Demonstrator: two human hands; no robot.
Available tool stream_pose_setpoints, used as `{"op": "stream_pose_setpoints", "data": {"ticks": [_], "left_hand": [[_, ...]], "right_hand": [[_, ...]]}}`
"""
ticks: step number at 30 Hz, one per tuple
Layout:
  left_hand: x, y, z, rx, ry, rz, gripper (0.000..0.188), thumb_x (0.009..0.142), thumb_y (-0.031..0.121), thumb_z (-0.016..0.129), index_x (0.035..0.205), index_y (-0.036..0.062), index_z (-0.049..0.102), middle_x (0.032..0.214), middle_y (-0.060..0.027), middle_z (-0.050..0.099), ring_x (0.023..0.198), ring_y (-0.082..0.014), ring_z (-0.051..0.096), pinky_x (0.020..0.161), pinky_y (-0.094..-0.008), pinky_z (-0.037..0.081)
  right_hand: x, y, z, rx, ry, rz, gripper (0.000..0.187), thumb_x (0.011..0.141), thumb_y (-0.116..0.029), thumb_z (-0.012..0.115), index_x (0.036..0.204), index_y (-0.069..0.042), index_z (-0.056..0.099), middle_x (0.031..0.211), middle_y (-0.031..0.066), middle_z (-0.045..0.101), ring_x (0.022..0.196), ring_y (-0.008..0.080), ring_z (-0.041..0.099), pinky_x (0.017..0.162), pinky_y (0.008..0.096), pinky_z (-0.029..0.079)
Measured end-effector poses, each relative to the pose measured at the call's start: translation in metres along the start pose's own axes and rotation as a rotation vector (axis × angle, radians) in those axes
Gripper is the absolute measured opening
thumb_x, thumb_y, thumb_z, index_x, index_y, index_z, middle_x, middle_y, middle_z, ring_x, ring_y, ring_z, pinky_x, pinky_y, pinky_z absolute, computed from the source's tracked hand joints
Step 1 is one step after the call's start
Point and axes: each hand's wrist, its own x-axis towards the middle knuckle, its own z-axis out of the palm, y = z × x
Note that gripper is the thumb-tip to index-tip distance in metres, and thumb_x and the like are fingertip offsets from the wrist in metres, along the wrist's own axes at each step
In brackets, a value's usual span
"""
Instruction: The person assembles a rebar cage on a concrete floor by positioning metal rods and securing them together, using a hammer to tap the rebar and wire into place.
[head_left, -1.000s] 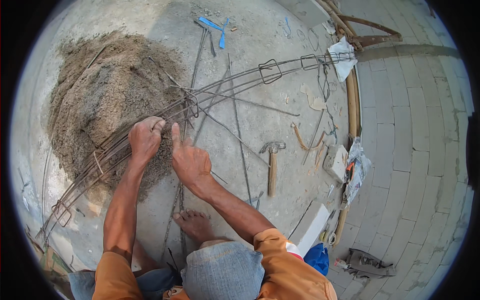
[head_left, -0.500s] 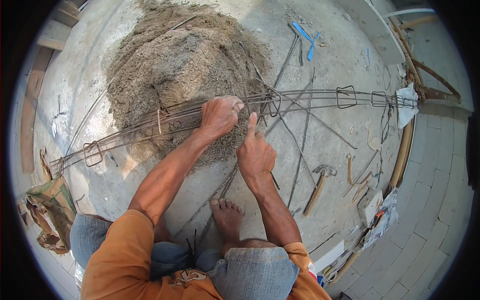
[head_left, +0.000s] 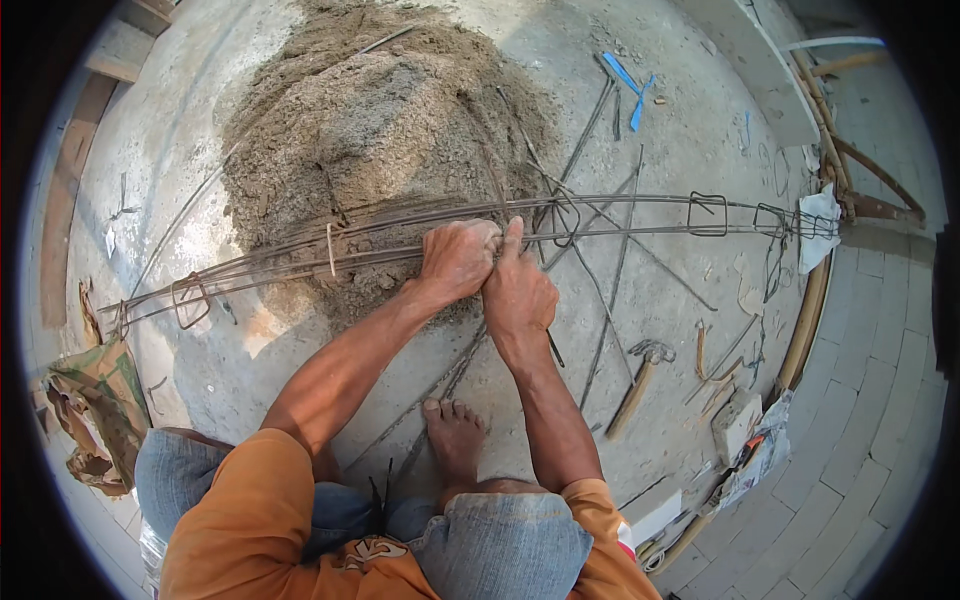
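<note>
A long, narrow rebar cage [head_left: 640, 198] of thin steel bars with square stirrups [head_left: 707, 214] runs across in front of me. My left hand [head_left: 460, 258] is closed on the cage's near bars around its middle. Touching it, my right hand [head_left: 520, 295] is curled with its index finger stretched out over the near bar. A thin dark rod [head_left: 555, 348] sticks out below the right palm; its other end is hidden in the hand. Whatever lies between the two hands' fingertips cannot be made out. A pale tie loop [head_left: 332, 250] hangs around the bars to the left.
Beyond the cage lies a heap of wet mortar [head_left: 390, 125] on the concrete floor. Loose bars [head_left: 610, 300] cross to the right, near a hammer [head_left: 632, 388]. Blue strips [head_left: 627, 88] lie far right; a torn paper sack [head_left: 100, 400] is at left. My bare foot [head_left: 456, 440] stands below.
My right hand has moved up against the left hand, its index finger now over the near bar. The left hand has shifted slightly down and right in the picture, still closed on the cage.
</note>
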Motion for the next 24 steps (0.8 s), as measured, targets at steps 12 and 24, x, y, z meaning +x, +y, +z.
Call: {"op": "stream_pose_setpoints", "data": {"ticks": [12,24], "left_hand": [[0.009,-0.005,-0.008,-0.061,0.0,-0.012,0.015,0.083,0.021,0.063,0.086,0.0096,0.071,0.078,-0.0127,0.067,0.074,-0.0346,0.064,0.065,-0.0437,0.048],[0.006,-0.009,-0.01,-0.012,0.002,-0.014,0.015,0.084,0.02,0.062,0.087,0.0086,0.071,0.08,-0.0117,0.068,0.074,-0.0333,0.065,0.065,-0.0425,0.049]], "right_hand": [[-0.009,-0.007,-0.006,0.057,0.033,0.022,0.064,0.081,-0.012,0.058,0.141,-0.003,0.036,0.079,0.0193,0.065,0.067,0.0364,0.066,0.055,0.0462,0.051],[-0.04,-0.001,0.004,0.078,-0.002,0.03,0.071,0.076,-0.009,0.06,0.142,-0.003,0.035,0.08,0.0196,0.063,0.059,0.0337,0.065,0.049,0.0434,0.05]]}}
